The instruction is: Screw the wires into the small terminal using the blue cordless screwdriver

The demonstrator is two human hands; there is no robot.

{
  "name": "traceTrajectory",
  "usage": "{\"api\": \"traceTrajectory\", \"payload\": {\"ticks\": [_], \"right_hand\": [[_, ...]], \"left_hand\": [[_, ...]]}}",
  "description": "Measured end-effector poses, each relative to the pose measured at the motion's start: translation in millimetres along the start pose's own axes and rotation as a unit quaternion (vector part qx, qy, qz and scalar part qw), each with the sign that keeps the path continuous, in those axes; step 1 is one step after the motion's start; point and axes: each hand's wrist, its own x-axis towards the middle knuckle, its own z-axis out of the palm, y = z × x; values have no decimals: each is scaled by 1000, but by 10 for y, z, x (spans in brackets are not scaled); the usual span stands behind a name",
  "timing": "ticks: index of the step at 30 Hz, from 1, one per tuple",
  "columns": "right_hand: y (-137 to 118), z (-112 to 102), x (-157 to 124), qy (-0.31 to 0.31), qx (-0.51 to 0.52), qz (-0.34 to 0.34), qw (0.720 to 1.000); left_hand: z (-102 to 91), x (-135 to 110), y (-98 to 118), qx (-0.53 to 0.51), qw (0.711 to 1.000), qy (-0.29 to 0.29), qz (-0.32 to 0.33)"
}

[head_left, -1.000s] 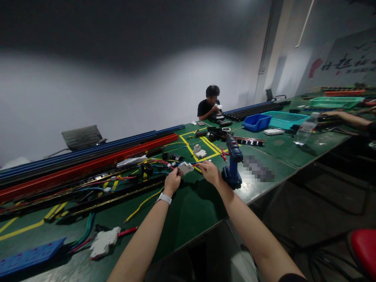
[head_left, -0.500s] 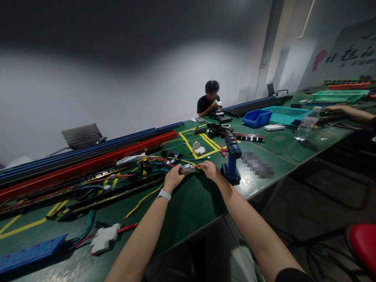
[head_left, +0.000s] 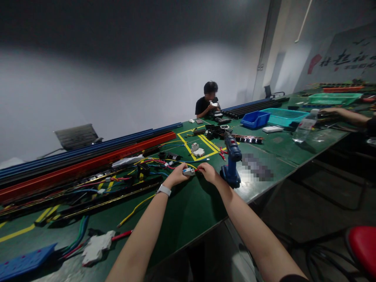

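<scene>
On my desk (head_left: 188, 219), far right, a teal basket (head_left: 282, 121) sits beside a smaller blue bin (head_left: 255, 120); I can't make out what either holds. My forearms (head_left: 142, 231) reach forward, converging near the middle: my left hand (head_left: 178, 175) grips a white block (head_left: 190, 172), my right hand (head_left: 208, 172) pinches a red wire (head_left: 197, 170) at its right end.

White block (head_left: 189, 172) (blue at left end), held; red wire (head_left: 197, 170) at right end.
</scene>
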Motion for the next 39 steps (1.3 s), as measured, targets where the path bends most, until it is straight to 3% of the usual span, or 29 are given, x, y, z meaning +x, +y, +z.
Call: {"api": "traceTrajectory", "payload": {"ticks": [5,16,23,29,33,36,39], "right_hand": [[10,45,33,16,-5,27,999],[13,55,49,9,5,65,998],[-106,66,21,44,-6,60,997],[-617,-134,-87,120,22,-3,992],[-1071,-405,-543,211,41,-55,975],[-1156,-620,-999,369,14,-16,929],[-1006,-852,-1226,470,-21,86,878]], "left_hand": [[-18,61,83,-50,995,-59,63],[-73,131,93,-64,984,-154,56],[-44,113,47,-10,989,-123,81],[7,129,-43,53,994,-70,65],[24,104,-78,59,997,-34,45],[35,94,-105,50,998,-16,23],[34,90,-108,31,999,-12,17]]}}
